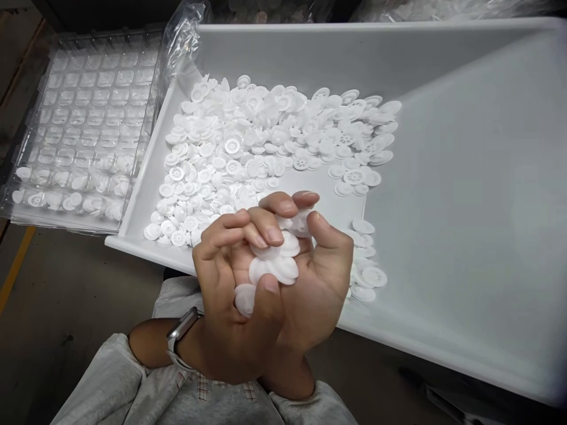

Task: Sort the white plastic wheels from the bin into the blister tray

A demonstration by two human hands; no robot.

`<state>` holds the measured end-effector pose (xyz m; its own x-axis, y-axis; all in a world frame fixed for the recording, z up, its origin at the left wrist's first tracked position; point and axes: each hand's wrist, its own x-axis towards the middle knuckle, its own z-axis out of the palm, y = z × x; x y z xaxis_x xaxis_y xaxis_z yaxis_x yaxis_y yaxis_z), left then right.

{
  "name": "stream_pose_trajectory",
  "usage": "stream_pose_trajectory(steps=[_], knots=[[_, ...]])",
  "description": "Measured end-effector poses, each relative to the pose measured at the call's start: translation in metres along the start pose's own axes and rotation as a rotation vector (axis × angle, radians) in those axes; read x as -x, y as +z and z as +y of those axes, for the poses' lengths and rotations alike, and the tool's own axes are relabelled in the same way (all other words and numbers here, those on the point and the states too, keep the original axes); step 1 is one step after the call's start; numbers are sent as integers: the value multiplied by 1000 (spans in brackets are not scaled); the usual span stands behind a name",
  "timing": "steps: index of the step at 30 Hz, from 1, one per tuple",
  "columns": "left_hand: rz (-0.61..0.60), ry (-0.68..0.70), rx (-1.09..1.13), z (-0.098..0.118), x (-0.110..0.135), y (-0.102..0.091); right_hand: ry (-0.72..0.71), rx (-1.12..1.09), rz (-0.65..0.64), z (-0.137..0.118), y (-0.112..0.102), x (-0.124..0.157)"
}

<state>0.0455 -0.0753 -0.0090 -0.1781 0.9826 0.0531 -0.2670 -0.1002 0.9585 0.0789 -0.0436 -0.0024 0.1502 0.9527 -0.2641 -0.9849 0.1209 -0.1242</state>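
My left hand (225,295), with a watch on its wrist, and my right hand (316,283) are cupped together over the near edge of a white bin (465,195). Between them they hold several small white plastic discs (277,262). The fingers of both hands curl round the discs. The left thumb presses on the lowest disc. A large heap of the same white discs (274,141) lies in the bin just beyond the hands.
A clear plastic tray (88,118) with many small pockets stands left of the bin; its near rows hold discs. A clear plastic bag (181,41) sticks up at the bin's far left corner. Grey floor with a yellow line (15,265) lies below.
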Motion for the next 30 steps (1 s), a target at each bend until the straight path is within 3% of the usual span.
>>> stream_pose_trajectory(steps=[6,11,14,18,20,21,25,27,30], knots=[[-51,38,-28,-2,0,-1,19,-28,18,-2,-1,-2],[-107,65,-253,-4,1,-10,51,-74,24,-7,-2,-3],[-90,285,-377,-11,2,-9,43,-105,58,-9,-3,-4],[21,517,-273,-17,-6,-11,-8,-74,92,-15,-1,-8],[-53,600,-254,-13,-14,-21,-57,-41,129,-19,2,-10],[-163,622,-288,-9,-18,-28,-83,-22,153,-21,3,-11],[-580,489,-718,15,-33,-46,-136,18,188,-25,5,-12],[-655,480,-855,24,-35,-45,-133,10,168,-25,4,-12],[-638,471,-961,29,-36,-37,-129,9,179,-24,3,-12]])
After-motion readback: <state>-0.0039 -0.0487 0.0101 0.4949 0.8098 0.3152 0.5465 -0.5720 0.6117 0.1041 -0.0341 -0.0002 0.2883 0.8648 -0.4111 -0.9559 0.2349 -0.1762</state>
